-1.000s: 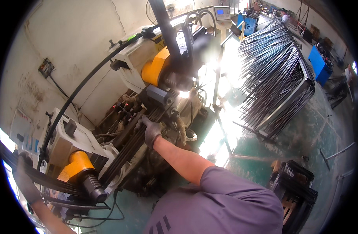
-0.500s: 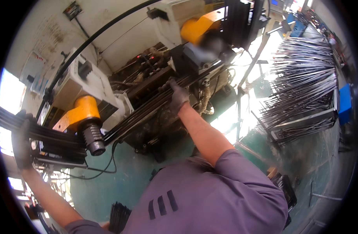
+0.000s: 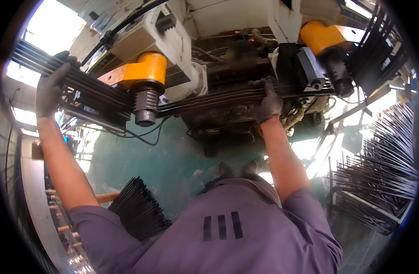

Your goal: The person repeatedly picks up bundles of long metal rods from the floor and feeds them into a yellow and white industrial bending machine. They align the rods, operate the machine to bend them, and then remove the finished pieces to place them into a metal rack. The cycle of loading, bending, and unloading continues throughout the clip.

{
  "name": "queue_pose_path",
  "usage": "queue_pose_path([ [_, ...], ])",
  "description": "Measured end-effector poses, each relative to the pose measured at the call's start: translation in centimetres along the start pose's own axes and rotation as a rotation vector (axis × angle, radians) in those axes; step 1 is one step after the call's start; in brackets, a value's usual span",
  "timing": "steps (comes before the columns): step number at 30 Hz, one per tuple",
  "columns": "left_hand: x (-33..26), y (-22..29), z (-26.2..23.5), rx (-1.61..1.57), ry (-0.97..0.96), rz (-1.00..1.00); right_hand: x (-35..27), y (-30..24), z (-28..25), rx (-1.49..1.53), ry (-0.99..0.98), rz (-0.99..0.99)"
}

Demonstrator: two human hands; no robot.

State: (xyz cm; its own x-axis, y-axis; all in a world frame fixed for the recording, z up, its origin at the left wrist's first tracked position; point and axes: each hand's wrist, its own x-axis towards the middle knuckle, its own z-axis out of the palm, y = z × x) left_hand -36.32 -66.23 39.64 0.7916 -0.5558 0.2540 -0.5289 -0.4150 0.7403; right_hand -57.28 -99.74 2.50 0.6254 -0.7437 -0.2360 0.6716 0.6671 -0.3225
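A bundle of long, thin dark metal rods runs lengthwise in front of the machine. Near its left end my left hand, in a dark glove, is closed round the rods, with its fingers partly hidden behind them. My right hand, also gloved, grips the rods further right, thumb on top. Between my hands, the bundle passes behind a dark ribbed cylinder under an orange machine arm. A second orange arm with another ribbed cylinder stands to the right of my right hand.
White machine housings rise behind the rods. A black cable hangs below the left cylinder. Many loose rods lie on a rack at the right. Another dark rod stack sits at lower left, above the green floor.
My view has turned, so the machine lies more level across it and the rod rack sits further right. Both hands stay on the rods.
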Motion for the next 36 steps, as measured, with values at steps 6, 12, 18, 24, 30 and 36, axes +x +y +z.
queue_pose_path([
  [6,0.1,0.1,0.4,0.025,0.048,-0.052,0.0,-0.4,-0.4,-0.053,-0.028,0.017],
  [12,-0.6,0.8,0.7,0.015,0.078,-0.083,0.1,-0.3,-0.2,-0.070,0.041,0.084],
  [18,-0.8,0.4,0.8,-0.004,0.149,-0.039,0.4,-0.5,-0.5,-0.091,0.053,0.157],
  [24,-7.6,-0.5,-3.5,0.200,0.212,0.128,-6.6,-2.6,-0.8,-0.160,0.093,0.124],
  [30,-19.8,-0.2,3.5,0.290,0.310,0.106,-16.0,-9.7,-8.4,-0.203,0.133,-0.105],
  [36,-23.2,-7.7,8.3,-0.538,0.396,-0.116,-27.2,-24.7,-19.9,-0.515,0.571,-0.359],
])
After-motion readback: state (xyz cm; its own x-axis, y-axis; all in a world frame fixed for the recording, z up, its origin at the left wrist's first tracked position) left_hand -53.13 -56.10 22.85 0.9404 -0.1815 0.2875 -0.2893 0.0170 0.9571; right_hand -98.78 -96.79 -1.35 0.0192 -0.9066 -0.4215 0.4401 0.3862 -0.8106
